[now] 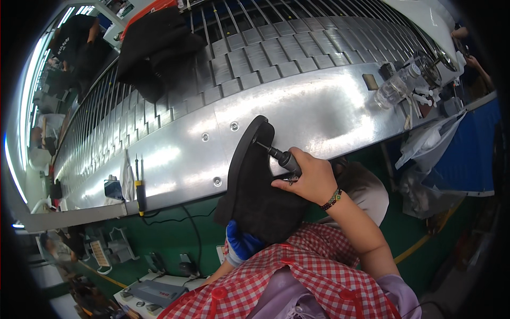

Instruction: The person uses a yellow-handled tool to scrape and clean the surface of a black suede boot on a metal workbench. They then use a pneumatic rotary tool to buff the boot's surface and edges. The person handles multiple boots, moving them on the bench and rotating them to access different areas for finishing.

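A black boot [249,186] with a thick dark sole lies tilted across my lap and the bench edge, toe pointing away from me. My left hand [241,242], in a blue and grey glove, is closed around the boot's shaft side near my apron; part of it is hidden by the boot. My bare right hand [314,178] grips a dark handheld rotary tool [287,161]. Its thin tip meets the boot's upper close to the sole edge, near the toe. Whether the tip is spinning cannot be told.
A shiny metal bench [175,165] runs beside a slatted conveyor [249,61] bearing more black boots [159,48]. At left lie a yellow-and-black handled tool [140,194], a white cloth [127,178] and a phone [113,189]. A clear jar [396,90] and handwheel [427,69] stand right, above a hanging plastic bag [430,154].
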Demonstrator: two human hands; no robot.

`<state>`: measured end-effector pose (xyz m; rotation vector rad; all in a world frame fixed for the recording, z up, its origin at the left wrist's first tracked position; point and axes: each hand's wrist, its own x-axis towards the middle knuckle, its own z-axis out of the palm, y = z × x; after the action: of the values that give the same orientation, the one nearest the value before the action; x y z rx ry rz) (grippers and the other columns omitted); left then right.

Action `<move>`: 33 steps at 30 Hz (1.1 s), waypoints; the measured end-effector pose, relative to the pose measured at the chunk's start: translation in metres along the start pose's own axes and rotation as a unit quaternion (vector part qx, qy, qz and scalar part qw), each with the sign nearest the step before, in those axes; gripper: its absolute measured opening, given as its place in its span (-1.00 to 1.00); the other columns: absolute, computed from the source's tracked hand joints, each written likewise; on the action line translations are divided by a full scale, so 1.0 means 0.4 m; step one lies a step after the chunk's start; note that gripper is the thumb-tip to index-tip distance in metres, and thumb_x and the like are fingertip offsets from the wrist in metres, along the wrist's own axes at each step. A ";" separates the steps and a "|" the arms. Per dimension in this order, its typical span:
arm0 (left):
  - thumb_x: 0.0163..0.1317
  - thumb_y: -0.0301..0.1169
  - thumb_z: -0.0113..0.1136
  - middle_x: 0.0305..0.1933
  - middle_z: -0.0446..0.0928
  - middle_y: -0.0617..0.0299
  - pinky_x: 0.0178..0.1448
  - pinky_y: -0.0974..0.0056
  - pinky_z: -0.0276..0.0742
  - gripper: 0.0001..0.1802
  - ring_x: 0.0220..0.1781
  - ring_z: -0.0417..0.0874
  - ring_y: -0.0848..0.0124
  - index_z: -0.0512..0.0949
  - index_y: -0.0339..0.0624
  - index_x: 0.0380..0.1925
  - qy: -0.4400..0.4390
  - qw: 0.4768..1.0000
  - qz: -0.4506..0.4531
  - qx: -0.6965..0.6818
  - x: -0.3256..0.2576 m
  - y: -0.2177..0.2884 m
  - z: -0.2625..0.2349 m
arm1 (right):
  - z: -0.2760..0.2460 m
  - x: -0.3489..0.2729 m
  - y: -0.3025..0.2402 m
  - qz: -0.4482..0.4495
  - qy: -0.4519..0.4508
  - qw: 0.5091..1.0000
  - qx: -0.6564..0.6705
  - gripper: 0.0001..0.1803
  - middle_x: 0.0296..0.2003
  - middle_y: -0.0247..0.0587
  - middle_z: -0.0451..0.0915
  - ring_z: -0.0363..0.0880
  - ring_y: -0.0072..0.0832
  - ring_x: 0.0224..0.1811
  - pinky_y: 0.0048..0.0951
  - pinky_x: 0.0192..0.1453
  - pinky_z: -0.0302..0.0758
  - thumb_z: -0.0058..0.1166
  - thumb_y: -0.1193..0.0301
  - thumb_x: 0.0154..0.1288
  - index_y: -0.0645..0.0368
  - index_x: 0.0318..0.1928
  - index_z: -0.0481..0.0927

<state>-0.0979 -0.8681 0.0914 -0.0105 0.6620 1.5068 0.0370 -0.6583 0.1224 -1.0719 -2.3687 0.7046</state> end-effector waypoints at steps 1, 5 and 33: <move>0.28 0.30 -0.04 0.60 -0.02 0.10 0.59 -0.11 -0.03 -0.01 0.59 0.05 0.10 -0.05 0.00 0.53 0.000 1.000 -0.001 0.002 0.001 0.002 -0.002 | -0.003 -0.003 -0.004 -0.007 -0.006 1.000 -0.014 -0.20 -0.39 -0.09 0.62 0.68 -0.09 -0.39 -0.22 -0.35 0.61 0.35 -0.26 -0.07 0.13 -0.05 0.49; 0.28 0.30 -0.05 0.60 -0.02 0.10 0.60 -0.11 -0.04 -0.01 0.60 0.04 0.10 -0.06 0.00 0.53 -0.003 1.000 0.015 0.011 -0.001 -0.001 -0.005 | 0.000 0.016 0.015 0.018 0.026 0.999 0.001 -0.20 -0.39 -0.10 0.63 0.68 -0.10 -0.40 -0.21 -0.35 0.60 0.35 -0.25 -0.06 0.13 -0.04 0.49; 0.28 0.31 -0.06 0.58 0.00 0.04 0.61 -0.06 -0.06 0.01 0.59 0.06 0.11 -0.05 -0.08 0.52 -0.002 1.000 0.000 0.000 -0.011 0.020 -0.016 | 0.007 0.006 -0.031 -0.005 0.018 0.997 -0.076 -0.22 -0.39 -0.14 0.62 0.67 -0.15 -0.37 -0.24 -0.35 0.59 0.41 -0.18 -0.10 0.14 -0.05 0.50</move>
<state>-0.1074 -0.8740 0.0910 -0.0075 0.6592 1.5060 0.0270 -0.6642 0.1285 -1.1245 -2.4272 0.5040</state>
